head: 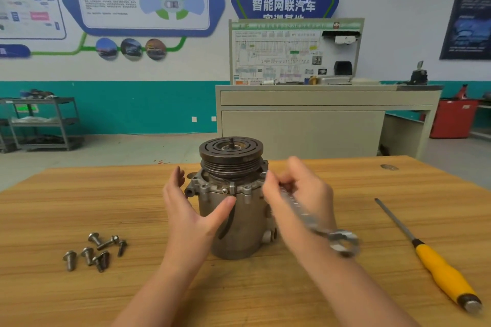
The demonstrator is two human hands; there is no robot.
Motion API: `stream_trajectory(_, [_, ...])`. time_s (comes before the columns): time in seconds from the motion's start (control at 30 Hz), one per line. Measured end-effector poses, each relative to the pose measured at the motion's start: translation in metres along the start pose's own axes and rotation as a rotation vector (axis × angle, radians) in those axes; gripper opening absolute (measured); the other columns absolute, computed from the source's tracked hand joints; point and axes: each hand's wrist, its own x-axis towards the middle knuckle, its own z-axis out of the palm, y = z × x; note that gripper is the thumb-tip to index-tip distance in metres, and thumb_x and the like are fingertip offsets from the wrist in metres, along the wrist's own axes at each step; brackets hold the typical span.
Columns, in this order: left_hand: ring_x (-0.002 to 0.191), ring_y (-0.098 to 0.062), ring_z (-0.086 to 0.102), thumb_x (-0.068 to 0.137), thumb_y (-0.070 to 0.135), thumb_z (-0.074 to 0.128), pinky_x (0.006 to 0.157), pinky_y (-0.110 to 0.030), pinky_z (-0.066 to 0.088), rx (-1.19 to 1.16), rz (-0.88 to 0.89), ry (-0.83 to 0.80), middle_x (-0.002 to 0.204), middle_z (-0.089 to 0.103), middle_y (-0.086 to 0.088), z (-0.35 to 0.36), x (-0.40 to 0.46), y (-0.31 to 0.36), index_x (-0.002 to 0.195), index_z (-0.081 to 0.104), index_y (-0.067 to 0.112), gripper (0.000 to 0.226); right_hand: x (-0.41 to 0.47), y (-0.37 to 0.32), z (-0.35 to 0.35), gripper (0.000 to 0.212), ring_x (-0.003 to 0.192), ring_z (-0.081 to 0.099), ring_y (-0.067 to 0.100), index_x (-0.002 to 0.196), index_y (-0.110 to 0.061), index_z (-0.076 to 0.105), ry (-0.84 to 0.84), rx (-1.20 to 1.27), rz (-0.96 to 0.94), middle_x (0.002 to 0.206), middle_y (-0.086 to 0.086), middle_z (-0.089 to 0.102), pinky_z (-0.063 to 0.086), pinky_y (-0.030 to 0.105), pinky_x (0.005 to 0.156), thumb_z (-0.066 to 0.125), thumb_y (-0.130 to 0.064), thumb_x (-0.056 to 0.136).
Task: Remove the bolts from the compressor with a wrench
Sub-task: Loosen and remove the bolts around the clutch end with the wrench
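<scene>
The wrench (316, 216) is smeared by motion, so its far end near the compressor's flange is hard to make out and it is unclear whether it sits on a bolt head; only the open-jawed near end, hanging past the wrist, reads clearly. The right hand (299, 194) pinches the wrench's shank with curled fingers, and that hand hides the right side of the compressor (233, 202). The compressor stands upright near the middle of the wooden table (79, 194), pulley on top. The left hand (186, 210) is spread and relaxed, fingers straight, cupped beside the housing's left side — whether the thumb touches the metal cannot be told. Loose bolts (95, 251) lie in a small cluster well left of the compressor, with bare wood around them. A yellow-handled screwdriver (427, 256) lies to the right, its butt close to the table's near edge — both forearms run out of the frame's bottom.
</scene>
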Motion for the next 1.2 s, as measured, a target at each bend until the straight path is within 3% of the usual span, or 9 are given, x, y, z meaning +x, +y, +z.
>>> stream_trajectory(0.13, [0.130,-0.002,0.027,0.057,0.075,0.059,0.107,-0.024,0.023,-0.034,-0.016,-0.010,0.139,0.024,0.016,0.000,0.001,-0.001,0.153,0.011,0.028,0.117,0.029,0.022,-0.026,0.034,0.036,0.043,0.009,0.066,-0.013,0.040,-0.081,0.718,0.573,0.051,0.006,0.053,0.028,0.017,0.034,0.057,0.000,0.092])
stream_trajectory(0.23, [0.132,-0.004,0.028,0.058,0.076,0.057,0.109,-0.026,0.025,-0.048,-0.023,-0.024,0.141,0.025,0.015,0.000,0.002,0.000,0.153,0.012,0.028,0.115,0.058,0.023,-0.036,0.037,0.036,0.039,0.008,0.066,-0.015,0.034,0.073,0.999,0.635,0.049,0.005,0.049,0.021,0.017,0.035,0.051,0.000,0.095])
stream_trajectory(0.43, [0.134,-0.006,0.032,0.057,0.073,0.066,0.109,-0.026,0.026,-0.018,-0.024,-0.066,0.146,0.031,0.010,0.002,0.003,0.001,0.152,0.017,0.026,0.117,0.036,0.012,-0.027,0.047,0.034,0.046,0.010,0.052,-0.024,0.042,-0.078,0.397,0.358,0.047,0.003,0.057,0.034,0.018,0.035,0.058,-0.010,0.094])
stream_trajectory(0.67, [0.135,-0.008,0.033,0.062,0.066,0.067,0.111,-0.029,0.028,-0.012,-0.035,-0.061,0.144,0.035,0.009,0.000,0.003,0.004,0.152,0.021,0.025,0.109,0.015,-0.004,-0.006,0.039,0.038,0.047,0.009,0.061,-0.019,0.038,-0.015,0.210,0.172,0.054,0.008,0.054,0.038,0.019,0.038,0.057,-0.013,0.094])
stream_trajectory(0.73, [0.135,-0.009,0.033,0.063,0.065,0.067,0.112,-0.029,0.027,-0.005,-0.035,-0.068,0.144,0.035,0.008,0.000,0.003,0.004,0.152,0.020,0.025,0.108,0.010,-0.007,0.000,0.043,0.042,0.045,0.011,0.058,-0.025,0.034,-0.024,0.082,0.016,0.057,0.003,0.050,0.040,0.025,0.038,0.055,-0.013,0.094])
stream_trajectory(0.87, [0.137,-0.011,0.032,0.060,0.071,0.067,0.115,-0.038,0.030,0.025,-0.040,-0.098,0.147,0.031,0.010,0.001,0.003,0.005,0.152,0.016,0.028,0.113,-0.004,-0.009,0.005,0.050,0.043,0.033,0.007,0.065,-0.033,0.022,-0.082,-0.209,-0.305,0.050,-0.015,0.025,0.025,0.011,0.041,0.057,-0.007,0.090])
stream_trajectory(0.93, [0.138,-0.010,0.031,0.057,0.076,0.064,0.115,-0.037,0.030,0.017,-0.041,-0.096,0.147,0.030,0.011,0.001,0.002,0.004,0.152,0.016,0.029,0.116,-0.005,-0.002,-0.001,0.043,0.043,0.040,0.009,0.062,-0.026,0.030,-0.053,-0.094,-0.164,0.047,-0.008,0.035,0.030,0.014,0.039,0.058,-0.014,0.092])
stream_trajectory(1.1, [0.137,-0.006,0.027,0.061,0.077,0.066,0.113,-0.030,0.026,0.004,-0.039,-0.091,0.145,0.028,0.015,0.002,0.001,0.004,0.153,0.014,0.027,0.116,0.028,0.024,-0.032,0.028,0.041,0.049,0.011,0.067,-0.012,0.043,-0.145,0.793,0.667,0.054,0.007,0.058,0.035,0.017,0.036,0.062,-0.005,0.086])
stream_trajectory(1.2, [0.139,-0.009,0.028,0.065,0.074,0.064,0.118,-0.040,0.027,0.003,-0.043,-0.085,0.142,0.028,0.016,0.001,0.002,0.005,0.154,0.014,0.025,0.113,0.042,0.026,-0.026,0.033,0.044,0.050,0.011,0.067,-0.015,0.037,-0.024,1.007,0.689,0.054,0.008,0.057,0.034,0.016,0.037,0.055,-0.006,0.093])
